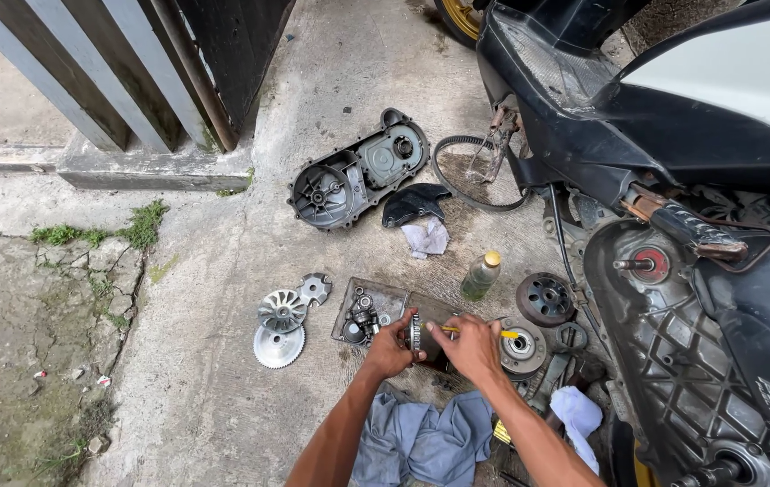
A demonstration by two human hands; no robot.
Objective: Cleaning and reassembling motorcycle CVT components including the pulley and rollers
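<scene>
Two hands meet low over the concrete floor (223, 271): the left hand (391, 347) grips a round toothed metal part (417, 334), the right hand (473, 347) pinches a yellow-handled tool (493, 333) against it (steady support seems wise). An oil bottle (481, 275) stands just beyond.

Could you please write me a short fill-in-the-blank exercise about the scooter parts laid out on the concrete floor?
1. The right hand holds a thin ____-handled tool.
2. The left hand grips a round toothed metal part over a shallow metal ____.
3. The small clear bottle of yellowish oil has a ____ cap.
4. The black rubber drive belt lies beside the grey metal ____ cover.

Missing words: yellow; tray; yellow; engine
</scene>
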